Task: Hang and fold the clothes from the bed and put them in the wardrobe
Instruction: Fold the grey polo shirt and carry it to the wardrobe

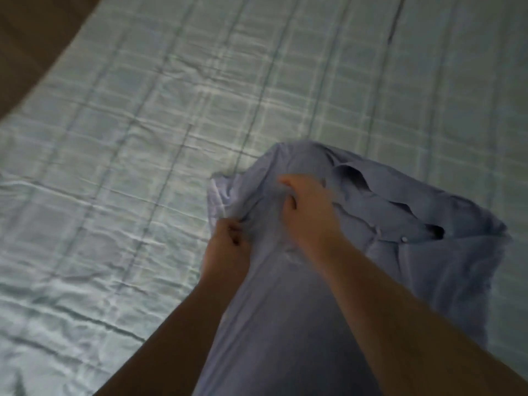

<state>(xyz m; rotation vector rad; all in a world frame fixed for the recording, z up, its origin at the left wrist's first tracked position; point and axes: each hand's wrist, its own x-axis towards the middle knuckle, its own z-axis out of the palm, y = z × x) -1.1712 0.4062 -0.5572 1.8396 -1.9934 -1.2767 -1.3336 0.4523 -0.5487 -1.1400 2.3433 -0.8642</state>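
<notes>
A blue button-up shirt (400, 224) is bunched up over the bed at the lower right, its collar and white buttons facing up. My left hand (225, 247) pinches a fold of the shirt's fabric near its left edge. My right hand (308, 212) grips the cloth just to the right, fingers curled into it. Part of the shirt drapes down between my forearms toward the bottom of the view.
The bed (143, 167) is covered with a pale green checked sheet, wrinkled in places. A brown floor (25, 38) shows at the top left beyond the bed's edge.
</notes>
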